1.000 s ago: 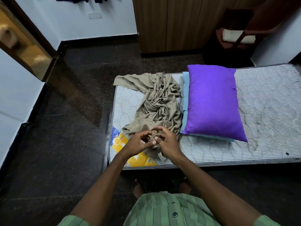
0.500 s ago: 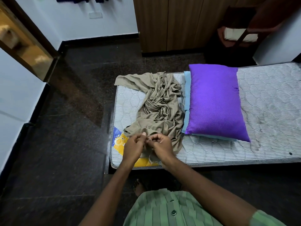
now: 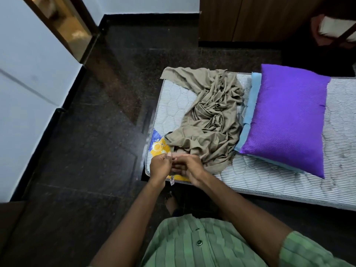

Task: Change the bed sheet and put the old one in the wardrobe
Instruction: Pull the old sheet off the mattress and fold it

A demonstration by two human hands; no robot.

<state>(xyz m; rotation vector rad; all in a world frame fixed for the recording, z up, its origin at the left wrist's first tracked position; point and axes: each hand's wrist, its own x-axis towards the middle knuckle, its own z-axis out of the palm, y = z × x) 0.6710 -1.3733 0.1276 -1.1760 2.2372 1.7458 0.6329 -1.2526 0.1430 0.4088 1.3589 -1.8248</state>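
A crumpled khaki bed sheet (image 3: 210, 116) lies in a heap on the bare striped mattress (image 3: 269, 176), near its left end. My left hand (image 3: 159, 166) and my right hand (image 3: 189, 165) are close together at the sheet's near edge by the mattress corner. Both pinch the hem of the sheet with curled fingers. A small white tag (image 3: 172, 181) hangs below my hands. The brown wooden wardrobe (image 3: 250, 18) stands at the back with its doors closed.
A purple pillow (image 3: 289, 116) lies on a light blue one (image 3: 250, 110) to the right of the sheet. A yellow and blue label (image 3: 159, 146) shows on the mattress corner. Dark stone floor (image 3: 86, 151) spreads left, with a wooden door (image 3: 63, 26) at far left. A chair (image 3: 335, 29) is at back right.
The view has swung left and down, so the bed now sits further right. My hands have slid toward the mattress corner along the sheet's hem, still pinching it.
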